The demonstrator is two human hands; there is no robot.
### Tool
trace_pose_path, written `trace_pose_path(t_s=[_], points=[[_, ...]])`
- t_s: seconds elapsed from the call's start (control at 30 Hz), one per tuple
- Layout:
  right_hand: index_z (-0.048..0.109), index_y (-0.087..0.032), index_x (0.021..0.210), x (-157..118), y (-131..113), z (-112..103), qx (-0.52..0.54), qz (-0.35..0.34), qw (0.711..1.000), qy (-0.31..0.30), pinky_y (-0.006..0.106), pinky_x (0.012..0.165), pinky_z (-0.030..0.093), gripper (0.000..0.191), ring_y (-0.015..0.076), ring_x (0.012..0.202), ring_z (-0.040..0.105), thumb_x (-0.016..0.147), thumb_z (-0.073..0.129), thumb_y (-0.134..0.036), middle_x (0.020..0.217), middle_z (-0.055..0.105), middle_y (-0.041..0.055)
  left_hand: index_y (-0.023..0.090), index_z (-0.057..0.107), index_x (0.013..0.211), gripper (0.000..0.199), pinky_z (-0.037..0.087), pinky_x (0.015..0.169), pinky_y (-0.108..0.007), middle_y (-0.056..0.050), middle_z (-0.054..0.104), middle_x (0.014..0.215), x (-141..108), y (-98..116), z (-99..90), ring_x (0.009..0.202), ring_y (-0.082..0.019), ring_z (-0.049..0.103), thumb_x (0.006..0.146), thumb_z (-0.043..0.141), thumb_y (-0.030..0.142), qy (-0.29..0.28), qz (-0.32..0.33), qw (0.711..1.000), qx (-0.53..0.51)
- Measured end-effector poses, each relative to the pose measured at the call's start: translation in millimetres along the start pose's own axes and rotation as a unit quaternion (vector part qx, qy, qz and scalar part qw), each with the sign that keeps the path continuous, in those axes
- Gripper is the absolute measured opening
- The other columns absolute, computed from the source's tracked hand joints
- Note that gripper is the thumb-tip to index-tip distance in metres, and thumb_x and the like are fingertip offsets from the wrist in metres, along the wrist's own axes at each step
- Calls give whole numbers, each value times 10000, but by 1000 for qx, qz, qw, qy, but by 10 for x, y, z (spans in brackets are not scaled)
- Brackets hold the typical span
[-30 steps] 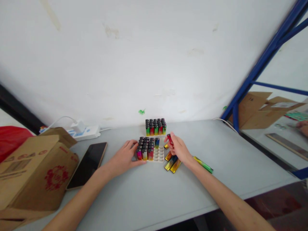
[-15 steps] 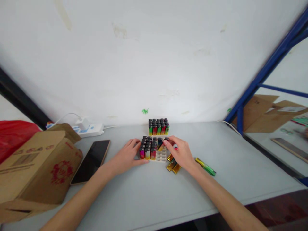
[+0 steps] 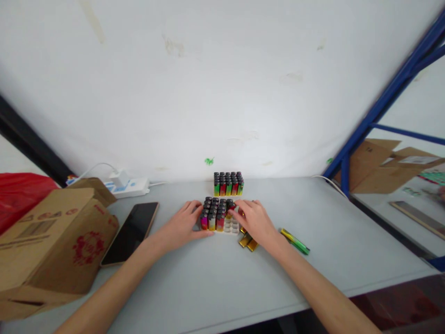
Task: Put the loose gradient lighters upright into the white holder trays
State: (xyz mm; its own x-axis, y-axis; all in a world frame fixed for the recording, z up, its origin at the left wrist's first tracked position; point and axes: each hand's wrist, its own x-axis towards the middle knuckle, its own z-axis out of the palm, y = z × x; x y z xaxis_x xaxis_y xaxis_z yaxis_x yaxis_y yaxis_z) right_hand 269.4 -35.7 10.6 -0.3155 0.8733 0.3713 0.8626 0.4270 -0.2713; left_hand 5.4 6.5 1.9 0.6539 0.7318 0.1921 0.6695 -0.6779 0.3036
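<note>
A white holder with round-bottomed slots stands on the table, with lighters upright in its left and middle columns. Several slots at its front right show bare. My left hand grips the holder's left side, thumb along the front edge and fingers against the outer lighters. At the right columns, my right hand has thumb and fingers pinched around a lighter, mostly hidden by the fingers. Gold lighters lie loose under and beside this hand. Green and gold lighters lie farther right.
Behind the holder stands a full block of lighters, near the wall. To the left are a phone, a cardboard box and a power strip. A blue metal frame rises on the right.
My right hand has shifted slightly nearer and to the left over the holder's right columns, its fingertips now lower. My left hand stays against the holder's left side.
</note>
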Motion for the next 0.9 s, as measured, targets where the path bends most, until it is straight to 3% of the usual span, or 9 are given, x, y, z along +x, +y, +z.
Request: trace_pose_path(t_s=[0.13,0.33,0.53,0.6,0.7,0.9], points=[[663,-190,832,-14,-22,-4,-20,2,999,-37,340,788,390,392,208,793,635,1047,498,-474,835,689,65,199,619,1283,600,428,1131,-456,-130,572,1324,1,6,-8,1263,-316,514,856,682,616,2,3,1000,2],[600,-202,797,-41,240,-264,30,48,997,58,316,758,375,481,184,752,619,1107,305,-420,774,661,44,187,624,1277,634,438,1127,-432,-134,578,1321,0,21,-28,1261,-306,528,849,672,653,-4,-4,1000,0],[682,-185,866,-65,600,-571,61,117,979,153,306,710,412,455,190,714,627,1077,363,-432,754,678,47,153,620,1269,689,426,1134,-428,-159,567,1341,5,-4,-9,1275,-317,521,841,655,692,-7,-10,1000,7],[692,-184,894,-134,663,-691,56,127,981,133,304,693,422,407,186,700,621,1062,404,-418,761,684,42,147,621,1267,690,429,1132,-432,-162,567,1344,5,-17,5,1274,-320,522,844,655,691,-7,-9,1000,12],[696,-191,927,-361,730,-858,46,108,992,52,308,725,454,320,196,775,645,1032,473,-394,856,708,54,122,608,1288,719,429,1131,-434,-177,556,1360,2,-41,33,1286,-324,512,859,632,699,-12,-7,1000,17],[708,-220,1027,-1126,923,-1049,53,163,983,-66,324,734,517,277,211,848,674,974,575,-457,986,717,69,169,632,1234,659,450,1107,-425,-154,568,1342,11,-32,41,1258,-317,533,846,642,702,3,-8,1000,12]])
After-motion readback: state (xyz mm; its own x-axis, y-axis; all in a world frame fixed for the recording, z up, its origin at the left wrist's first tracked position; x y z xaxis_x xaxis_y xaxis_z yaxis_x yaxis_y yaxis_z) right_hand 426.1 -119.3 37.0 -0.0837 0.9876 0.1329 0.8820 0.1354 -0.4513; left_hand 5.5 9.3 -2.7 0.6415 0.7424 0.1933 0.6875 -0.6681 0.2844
